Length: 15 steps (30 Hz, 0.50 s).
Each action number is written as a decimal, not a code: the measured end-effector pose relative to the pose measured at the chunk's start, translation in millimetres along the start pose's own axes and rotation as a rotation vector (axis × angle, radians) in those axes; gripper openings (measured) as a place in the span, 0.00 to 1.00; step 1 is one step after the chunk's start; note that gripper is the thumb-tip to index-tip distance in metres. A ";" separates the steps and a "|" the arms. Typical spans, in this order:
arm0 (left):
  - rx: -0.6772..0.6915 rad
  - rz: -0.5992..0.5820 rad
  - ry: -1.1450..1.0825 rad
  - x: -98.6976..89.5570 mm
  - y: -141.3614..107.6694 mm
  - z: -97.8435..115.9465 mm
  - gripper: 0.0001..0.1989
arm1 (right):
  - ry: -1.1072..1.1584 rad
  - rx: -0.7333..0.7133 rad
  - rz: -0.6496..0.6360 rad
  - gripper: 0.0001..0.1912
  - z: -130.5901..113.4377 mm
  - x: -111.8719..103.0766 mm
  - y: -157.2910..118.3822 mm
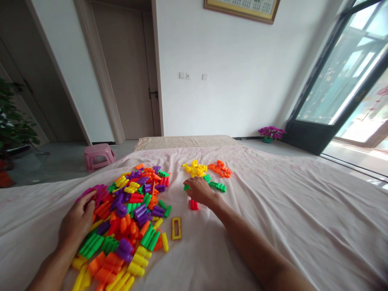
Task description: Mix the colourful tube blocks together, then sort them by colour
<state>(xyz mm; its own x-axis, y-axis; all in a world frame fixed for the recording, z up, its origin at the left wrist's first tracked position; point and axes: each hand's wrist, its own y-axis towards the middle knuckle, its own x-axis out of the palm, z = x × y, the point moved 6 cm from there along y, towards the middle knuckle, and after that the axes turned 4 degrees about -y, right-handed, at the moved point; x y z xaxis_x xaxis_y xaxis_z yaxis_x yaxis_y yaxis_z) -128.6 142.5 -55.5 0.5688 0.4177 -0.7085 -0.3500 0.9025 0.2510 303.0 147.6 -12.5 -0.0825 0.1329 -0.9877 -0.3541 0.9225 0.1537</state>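
The green piece (186, 187) lies under my right hand's (198, 190) fingertips; those fingers bend downward, but I can't tell whether they grip it. Just beyond them is the yellow cluster (195, 167), with the orange cluster (220, 168) farther right. The gaps seem to keep these 2 colours distinct. The red piece (194, 205) sits nearer me than those fingers. My left hand (77, 220) has partly curled fingers against magenta pieces (101, 193), perhaps to keep them together; I can't confirm a grip. The mixed pile (121, 208) spreads rightward from those fingers across the cloth (257, 202).
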 end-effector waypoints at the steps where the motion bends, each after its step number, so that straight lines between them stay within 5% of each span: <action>1: -0.006 0.000 0.002 0.1 0.3 -0.7 0.27 | -0.006 -0.004 -0.007 0.16 -0.6 1.3 -0.2; 15: 0.010 0.018 0.040 -0.3 0.6 -1.2 0.26 | -0.005 -0.005 -0.007 0.14 -3.6 -2.5 -1.3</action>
<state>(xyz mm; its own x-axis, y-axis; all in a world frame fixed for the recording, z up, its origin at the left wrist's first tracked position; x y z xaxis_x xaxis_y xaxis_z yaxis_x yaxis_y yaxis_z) -129.9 142.8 -56.0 0.5319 0.4297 -0.7297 -0.3523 0.8959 0.2708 300.4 144.8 -10.1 -0.0755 0.1286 -0.9888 -0.3591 0.9216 0.1473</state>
